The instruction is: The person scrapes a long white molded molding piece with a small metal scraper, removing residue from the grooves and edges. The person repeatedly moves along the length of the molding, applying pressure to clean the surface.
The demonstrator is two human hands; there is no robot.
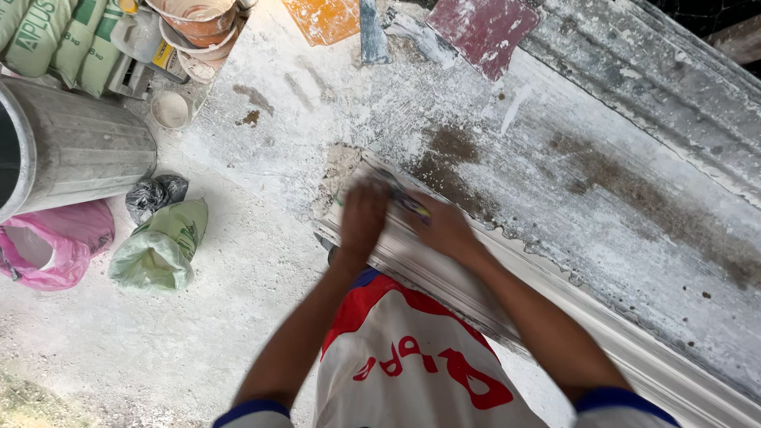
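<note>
A long white plaster moulding (pixel 444 273) runs along the near edge of a plaster-caked workbench (pixel 555 158). My left hand (pixel 362 218) presses flat on the moulding's left end, blurred by motion. Close beside it, my right hand (pixel 445 230) also rests on the moulding and seems to hold a small dark tool (pixel 406 200) with a yellowish tip, pointing toward the left end. Both forearms reach forward over my white and red shirt. Whether the left hand grips anything is unclear.
On the floor at left lie a grey metal drum (pixel 71 150), a pink bag (pixel 55 242), a green bag (pixel 162 246) and a dark bag (pixel 154 194). Green sacks (pixel 55 40) and stacked buckets (pixel 198 28) stand behind. Orange (pixel 321 17) and red (pixel 483 30) trowel boards lie on the bench.
</note>
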